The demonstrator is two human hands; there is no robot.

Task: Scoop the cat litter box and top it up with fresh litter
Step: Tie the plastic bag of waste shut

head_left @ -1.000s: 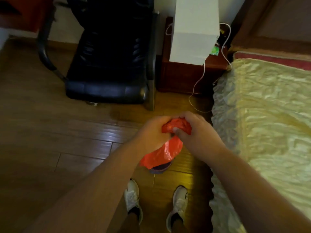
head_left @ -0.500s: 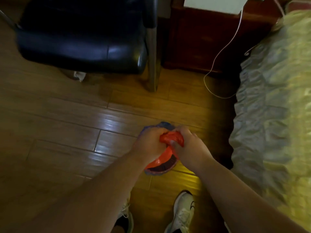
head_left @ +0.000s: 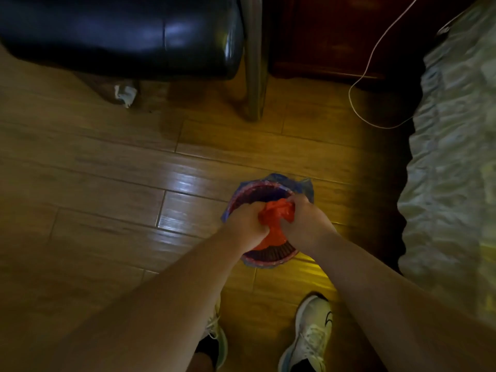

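Note:
A crumpled red plastic bag (head_left: 273,221) hangs over a small round waste bin (head_left: 268,257) lined with a blue bag (head_left: 303,185), which stands on the wooden floor. My left hand (head_left: 245,226) grips the bag's bunched top from the left. My right hand (head_left: 302,224) grips it from the right, knuckles up. Both hands are right above the bin's mouth, and the bag's lower end dips inside the rim. No litter box or scoop is in view.
A black leather chair (head_left: 120,33) with a metal leg (head_left: 253,63) stands at the back. A dark wooden cabinet (head_left: 327,36) with a white cable (head_left: 367,71) is behind. A bed with a pale cover (head_left: 453,170) runs along the right. Crumpled paper (head_left: 124,93) lies under the chair. My shoes (head_left: 311,334) are below.
The view has tilted down and nearer the floor. Both hands have lowered the red bag from chest height to the bin's mouth, still gripping its top.

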